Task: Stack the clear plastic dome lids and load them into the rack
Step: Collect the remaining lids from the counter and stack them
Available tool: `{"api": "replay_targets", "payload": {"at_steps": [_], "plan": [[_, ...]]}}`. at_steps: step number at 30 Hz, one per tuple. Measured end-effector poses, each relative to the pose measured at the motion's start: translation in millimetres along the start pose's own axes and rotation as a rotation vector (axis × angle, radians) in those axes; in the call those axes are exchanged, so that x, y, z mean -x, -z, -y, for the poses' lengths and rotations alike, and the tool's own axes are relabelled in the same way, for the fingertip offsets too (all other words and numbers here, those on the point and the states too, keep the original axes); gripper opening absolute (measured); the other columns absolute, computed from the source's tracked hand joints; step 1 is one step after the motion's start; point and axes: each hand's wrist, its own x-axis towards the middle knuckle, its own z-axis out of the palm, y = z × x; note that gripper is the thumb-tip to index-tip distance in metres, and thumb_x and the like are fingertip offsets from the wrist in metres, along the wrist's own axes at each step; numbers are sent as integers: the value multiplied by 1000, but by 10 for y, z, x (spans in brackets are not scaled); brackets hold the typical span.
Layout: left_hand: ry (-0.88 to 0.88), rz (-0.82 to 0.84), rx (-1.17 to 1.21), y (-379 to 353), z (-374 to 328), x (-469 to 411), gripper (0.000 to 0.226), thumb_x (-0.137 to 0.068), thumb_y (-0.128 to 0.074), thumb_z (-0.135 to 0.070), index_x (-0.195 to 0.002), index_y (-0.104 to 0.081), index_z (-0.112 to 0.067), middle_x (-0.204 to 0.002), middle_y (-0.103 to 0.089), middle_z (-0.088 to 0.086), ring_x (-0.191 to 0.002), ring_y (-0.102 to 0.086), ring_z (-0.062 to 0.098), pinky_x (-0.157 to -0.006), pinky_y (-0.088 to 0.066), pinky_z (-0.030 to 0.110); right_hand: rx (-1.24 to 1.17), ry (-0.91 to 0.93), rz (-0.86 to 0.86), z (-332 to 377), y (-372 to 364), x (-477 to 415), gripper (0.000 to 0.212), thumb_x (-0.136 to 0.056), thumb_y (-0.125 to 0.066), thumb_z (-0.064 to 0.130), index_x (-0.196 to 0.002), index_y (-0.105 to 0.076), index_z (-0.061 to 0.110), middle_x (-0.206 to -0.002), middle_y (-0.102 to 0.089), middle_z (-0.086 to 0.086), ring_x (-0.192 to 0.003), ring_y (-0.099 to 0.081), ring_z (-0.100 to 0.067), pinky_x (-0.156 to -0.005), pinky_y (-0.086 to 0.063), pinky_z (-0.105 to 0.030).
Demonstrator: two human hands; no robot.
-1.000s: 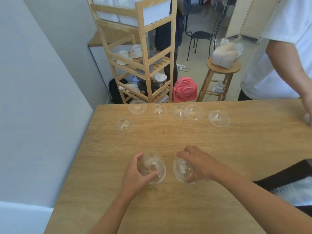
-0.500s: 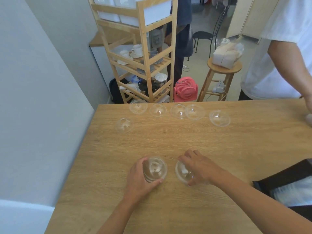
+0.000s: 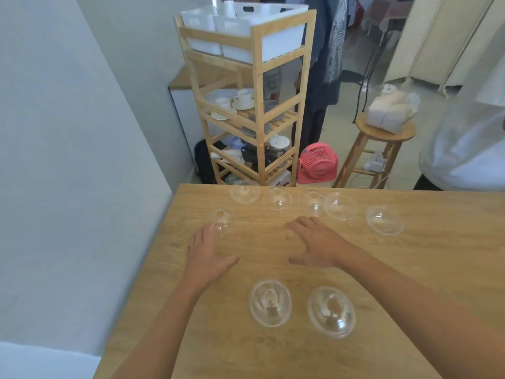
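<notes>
Two clear dome lids rest side by side on the wooden table near me, the left lid and the right lid. My left hand is open beyond them, its fingertips touching a single dome lid near the table's left edge. My right hand is open and stretched flat toward a row of several dome lids along the far edge. Another lid lies further right. The wooden rack stands behind the table.
The rack holds white bins on top and cups and saucers on its shelves. A pink fan and a wooden stool with a white package stand on the floor. A person in a white shirt stands at the far right. A wall runs along the left.
Both hands let go of the two dome lids they held and moved forward toward the far lids. The view has tilted so the released lids now lie below my hands.
</notes>
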Motion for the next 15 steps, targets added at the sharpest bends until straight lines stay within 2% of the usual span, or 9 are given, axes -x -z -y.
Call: {"api": "replay_targets", "payload": {"at_steps": [10, 15], "plan": [[12, 263, -310, 127, 207, -1017, 109, -67, -80, -52, -153, -17, -28, -156, -23, 3, -141, -22, 29, -112, -27, 46, 89, 13, 48, 340, 358, -1431, 90, -82, -71, 55, -152, -25, 24, -153, -29, -9, -139, -28, -31, -111, -32, -44], [-5, 362, -349, 39, 283, -1281, 111, -67, -81, -50, -153, -13, -28, -155, -26, 3, -140, -26, 30, -109, -36, 47, 151, 29, 61, 432, 418, -1992, 88, -81, -75, 45, -151, -25, 23, -152, -28, -12, -139, -26, -33, -110, -36, -49]]}}
